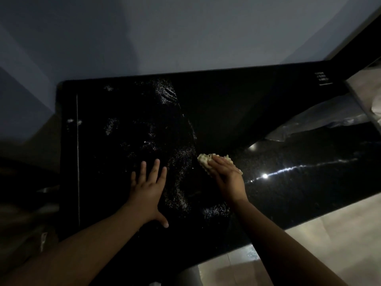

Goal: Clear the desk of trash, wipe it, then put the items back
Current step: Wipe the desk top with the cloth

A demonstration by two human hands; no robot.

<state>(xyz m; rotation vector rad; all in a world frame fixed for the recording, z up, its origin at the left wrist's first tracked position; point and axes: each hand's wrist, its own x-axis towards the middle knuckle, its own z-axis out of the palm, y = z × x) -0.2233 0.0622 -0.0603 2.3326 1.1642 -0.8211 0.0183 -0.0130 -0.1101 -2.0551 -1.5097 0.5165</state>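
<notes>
Surface (226, 112): black and glossy, near edge passing under my forearms.
Left hand (148, 187): flat on the surface, fingers straight and spread, holding nothing.
Right hand (228, 178): fingers straight and together, pressing down on the cloth.
Cloth (205, 161): pale, crumpled, on the surface right of middle, partly under my right hand.
Streaks (169, 93): pale speckled patches beyond my left hand.
Wall (185, 27): grey, behind the far edge.
</notes>
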